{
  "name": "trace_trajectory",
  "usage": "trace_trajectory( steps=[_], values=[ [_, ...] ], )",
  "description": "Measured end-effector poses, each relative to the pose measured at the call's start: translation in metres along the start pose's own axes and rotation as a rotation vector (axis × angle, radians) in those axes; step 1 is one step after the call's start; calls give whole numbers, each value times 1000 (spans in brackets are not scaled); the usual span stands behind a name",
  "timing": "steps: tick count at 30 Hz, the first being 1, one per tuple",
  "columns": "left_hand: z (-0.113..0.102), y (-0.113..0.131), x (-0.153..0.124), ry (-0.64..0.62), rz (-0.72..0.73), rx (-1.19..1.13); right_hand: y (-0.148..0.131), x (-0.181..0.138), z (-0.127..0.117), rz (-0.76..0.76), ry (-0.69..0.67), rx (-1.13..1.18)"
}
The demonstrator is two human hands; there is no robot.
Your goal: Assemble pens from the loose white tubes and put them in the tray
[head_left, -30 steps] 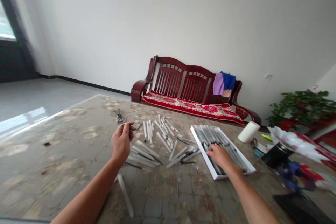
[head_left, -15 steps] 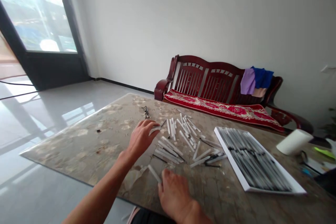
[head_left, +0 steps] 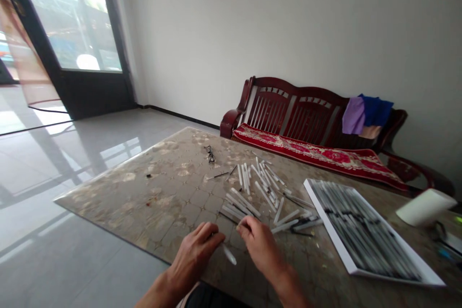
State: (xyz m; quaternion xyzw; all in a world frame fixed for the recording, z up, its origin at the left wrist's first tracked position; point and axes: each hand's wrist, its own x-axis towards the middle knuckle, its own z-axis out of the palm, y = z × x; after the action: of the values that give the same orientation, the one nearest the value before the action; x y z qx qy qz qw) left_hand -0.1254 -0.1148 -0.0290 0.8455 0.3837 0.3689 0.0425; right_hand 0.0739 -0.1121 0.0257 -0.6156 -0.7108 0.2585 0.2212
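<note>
My left hand is closed near the table's front edge, and a whitish translucent pen barrel sticks out from between its fingers. To its right is my right hand, thumb and fingertips pinched together at the near end of the loose pieces. What they hold, if anything, is too small to make out. Just beyond both hands lie several loose white pen barrels and thin dark sticks. Two more thin dark sticks lie apart from them, farther to the left.
A white tray packed with dark-gripped clear pens stands on the right of the patterned table. Behind it lies a white roll. Black glasses rest toward the back. A wooden bench is beyond the table.
My left hand has come back from the thin dark sticks toward the front edge and now holds the pen barrel that was in my right hand. My right hand has moved up toward the loose pieces.
</note>
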Motion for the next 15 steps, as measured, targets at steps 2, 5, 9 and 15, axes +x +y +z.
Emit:
trace_trajectory(
  steps=[2, 5, 9, 15],
  values=[
    [-1, -3, -4, 104, -85, -96, 2, 10, 0, -32, 78, -211],
    [-1, -1, -2, 227, -324, -320, 1, 20, 6, -53, 33, -507],
    [1, 9, 13, 398, -751, -748, -2, 23, 13, -60, 23, -709],
    [6, 19, 38, 631, -1169, -1287, 17, -1, 0, -54, 148, -388]
  ],
)
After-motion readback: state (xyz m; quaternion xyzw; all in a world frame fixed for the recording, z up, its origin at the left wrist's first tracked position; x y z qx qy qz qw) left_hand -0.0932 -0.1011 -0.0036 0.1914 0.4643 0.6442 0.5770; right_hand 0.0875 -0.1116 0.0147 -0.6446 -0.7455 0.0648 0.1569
